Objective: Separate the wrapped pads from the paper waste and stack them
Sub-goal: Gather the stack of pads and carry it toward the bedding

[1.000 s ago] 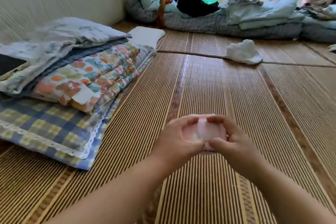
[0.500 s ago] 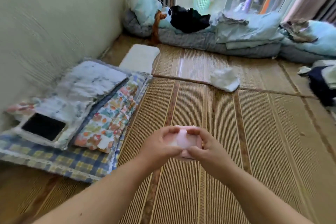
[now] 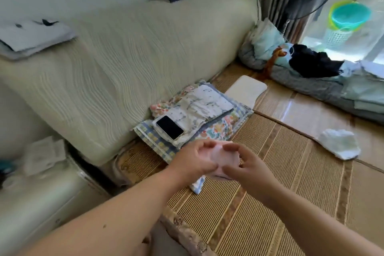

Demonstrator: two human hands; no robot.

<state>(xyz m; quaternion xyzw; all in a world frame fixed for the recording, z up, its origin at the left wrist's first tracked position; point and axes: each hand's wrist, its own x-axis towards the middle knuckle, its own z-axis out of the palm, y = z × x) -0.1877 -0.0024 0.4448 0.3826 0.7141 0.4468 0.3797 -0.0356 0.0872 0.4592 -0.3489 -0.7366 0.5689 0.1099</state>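
A pale pink wrapped pad (image 3: pixel 223 157) is held in the air between both hands, above the woven straw mat (image 3: pixel 280 183). My left hand (image 3: pixel 193 160) grips its left side with thumb and fingers. My right hand (image 3: pixel 249 168) pinches its right side. The hands cover most of the pad. A crumpled white paper wad (image 3: pixel 339 146) lies on the mat to the right, apart from my hands. A small blue-and-white checked piece (image 3: pixel 197 185) shows just below my left wrist; I cannot tell what it is.
A stack of folded cloths (image 3: pixel 199 114) with a phone (image 3: pixel 169 127) on top sits against the cream sofa (image 3: pixel 124 64). A white flat pad (image 3: pixel 246 90) lies behind it. Bedding and dark clothes (image 3: pixel 315 64) pile up at the back right by the window.
The view has swung left and up, bringing the sofa and the phone into sight. My hands stay joined on the pink pad and have lifted with it slightly.
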